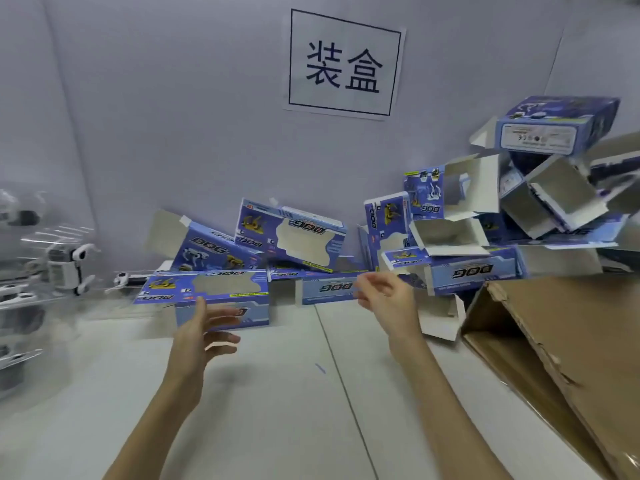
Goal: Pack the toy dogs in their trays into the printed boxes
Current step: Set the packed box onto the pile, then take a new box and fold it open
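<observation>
**Both hands raised before a heap of printed dog boxes**

Your left hand point(204, 327) is lifted at about 7 o'clock from the frame's centre, fingers spread and relaxed, grasping nothing; it overlaps the near face of a blue printed box point(207, 296) lying flat on the white table point(277, 393), though whether the fingertips touch the card cannot be told. Your right hand point(384, 296) is held up at about 4 o'clock, fingers loosely curved and released, holding nothing, in front of another flat box point(329, 287).

Behind both hands, from 9 to 3 o'clock along the grey wall point(156, 116), more printed boxes point(294, 233) lie tumbled against one another, several with end flaps open. At 2 o'clock they are heaped high, one box point(554, 124) on top of the heap with its label side showing.

At 9 o'clock, clear plastic trays point(45, 258) holding white toy dogs point(69, 265) are stacked at the table's left edge, well apart from your hands; that side is blurred. A brown cardboard carton point(554, 358) lies open at 4 o'clock, just beside your right forearm. A paper sign point(344, 64) with two printed characters is fixed to the wall at 12 o'clock.
</observation>
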A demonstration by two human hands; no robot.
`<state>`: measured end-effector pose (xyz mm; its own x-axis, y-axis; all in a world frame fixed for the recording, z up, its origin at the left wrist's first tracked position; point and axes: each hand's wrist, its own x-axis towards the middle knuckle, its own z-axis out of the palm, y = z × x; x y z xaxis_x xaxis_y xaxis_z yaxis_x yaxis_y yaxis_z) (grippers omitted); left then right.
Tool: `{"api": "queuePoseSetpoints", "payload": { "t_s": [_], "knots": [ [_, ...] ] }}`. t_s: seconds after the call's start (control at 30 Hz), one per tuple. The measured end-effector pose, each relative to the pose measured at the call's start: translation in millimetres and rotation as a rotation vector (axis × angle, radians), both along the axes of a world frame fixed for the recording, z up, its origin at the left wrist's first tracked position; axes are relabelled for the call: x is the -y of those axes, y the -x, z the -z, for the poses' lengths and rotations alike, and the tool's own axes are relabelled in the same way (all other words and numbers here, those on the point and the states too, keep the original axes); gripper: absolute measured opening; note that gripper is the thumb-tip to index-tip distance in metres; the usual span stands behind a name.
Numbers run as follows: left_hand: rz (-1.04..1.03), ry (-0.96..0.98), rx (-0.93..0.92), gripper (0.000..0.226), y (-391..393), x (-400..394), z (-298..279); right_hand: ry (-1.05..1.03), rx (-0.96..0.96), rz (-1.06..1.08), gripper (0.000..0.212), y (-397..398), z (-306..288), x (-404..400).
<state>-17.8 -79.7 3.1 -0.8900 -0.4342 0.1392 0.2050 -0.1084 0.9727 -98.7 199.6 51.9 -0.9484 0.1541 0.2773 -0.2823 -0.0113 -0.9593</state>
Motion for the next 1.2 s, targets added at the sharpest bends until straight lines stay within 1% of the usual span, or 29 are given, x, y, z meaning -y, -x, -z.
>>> {"api": "queuePoseSetpoints", "payload": {
  "t_s": [0.03, 0.1, 0.13, 0.2, 0.23, 0.27, 0.3, 0.37, 0.43, 0.47, 0.53, 0.6, 0.67, 0.73, 0.8, 0.87, 0.93, 0.97, 1.03, 1.07, 1.1, 1.13, 1.2],
  "knots": [
    [-0.041, 0.034, 0.013, 0.058, -0.1, -1.2, 0.8, -0.118, -0.002, -0.049, 0.003, -1.8, 7.4, 16.7],
    [-0.143, 0.137, 0.03, 0.041, 0.1, -1.6, 5.0, -0.368, -0.012, -0.136, 0.01, -6.2, 23.1, 51.3],
    [-0.195, 0.202, 0.035, 0.031, 0.6, -0.8, 8.2, -0.488, -0.018, -0.18, 0.018, -8.6, 30.5, 67.9],
    [-0.287, 0.311, 0.058, 0.012, 1.4, 2.6, 13.3, -0.676, -0.082, -0.253, 0.048, -10.7, 43.6, 96.3],
    [-0.322, 0.34, 0.079, 0.009, 2.5, 4.8, 15.5, -0.754, -0.135, -0.271, 0.063, -9.6, 47.2, 108.0],
    [-0.351, 0.352, 0.105, 0.011, 4.2, 7.1, 17.9, -0.834, -0.182, -0.271, 0.076, -6.5, 48.6, 118.7],
    [-0.373, 0.347, 0.129, 0.013, 6.2, 9.1, 20.2, -0.912, -0.214, -0.261, 0.084, -1.0, 48.1, 128.5],
    [-0.387, 0.298, 0.169, 0.016, 8.2, 11.1, 22.0, -1.048, -0.205, -0.242, 0.092, 13.3, 44.1, 144.8],
    [-0.367, 0.236, 0.204, 0.018, 9.4, 12.6, 22.8, -1.116, -0.15, -0.278, 0.091, 27.6, 43.7, 155.1],
    [-0.352, 0.203, 0.217, 0.019, 9.7, 13.7, 23.5, -1.107, -0.125, -0.324, 0.086, 32.7, 45.4, 157.9],
    [-0.311, 0.129, 0.233, 0.024, 10.3, 16.2, 23.8, -1.008, -0.129, -0.367, 0.073, 38.7, 51.6, 160.2],
    [-0.259, 0.038, 0.243, 0.034, 10.3, 18.3, 23.2, -0.93, -0.196, -0.284, 0.058, 39.1, 59.8, 162.0],
    [-0.207, -0.087, 0.231, 0.049, 10.7, 19.2, 21.7, -0.924, -0.258, -0.211, 0.049, 32.8, 65.0, 163.0],
    [-0.174, -0.188, 0.198, 0.072, 10.4, 19.1, 19.3, -0.872, -0.342, -0.183, 0.048, 22.4, 67.4, 159.6],
    [-0.156, -0.235, 0.168, 0.099, 10.7, 19.0, 15.7, -0.793, -0.435, -0.165, 0.049, 9.7, 68.3, 152.9],
    [-0.172, -0.282, 0.098, 0.115, 8.1, 18.6, 9.1, -0.834, -0.525, -0.139, 0.052, -2.1, 69.5, 146.8],
    [-0.24, -0.298, -0.017, 0.119, 3.2, 19.6, 3.1, -0.913, -0.662, -0.129, 0.053, -16.1, 67.8, 143.4],
    [-0.278, -0.268, -0.055, 0.118, 1.1, 21.1, 1.5, -0.929, -0.76, -0.144, 0.052, -22.4, 65.4, 141.9],
    [-0.317, -0.202, -0.081, 0.113, -1.7, 24.8, 1.4, -0.894, -0.946, -0.182, 0.043, -29.6, 61.7, 138.8],
    [-0.299, -0.192, -0.076, 0.112, -2.8, 27.0, 1.3, -0.843, -0.962, -0.206, 0.037, -32.8, 59.4, 137.2],
    [-0.257, -0.188, -0.067, 0.109, -3.6, 28.5, 0.6, -0.755, -0.917, -0.225, 0.034, -34.5, 56.4, 135.0],
    [-0.2, -0.177, -0.068, 0.103, -4.3, 29.2, -0.8, -0.635, -0.831, -0.231, 0.032, -35.1, 52.8, 131.7],
    [-0.055, -0.144, -0.112, 0.095, -4.9, 28.2, -5.2, -0.378, -0.653, -0.152, 0.023, -34.0, 40.8, 122.6]
  ]
}}
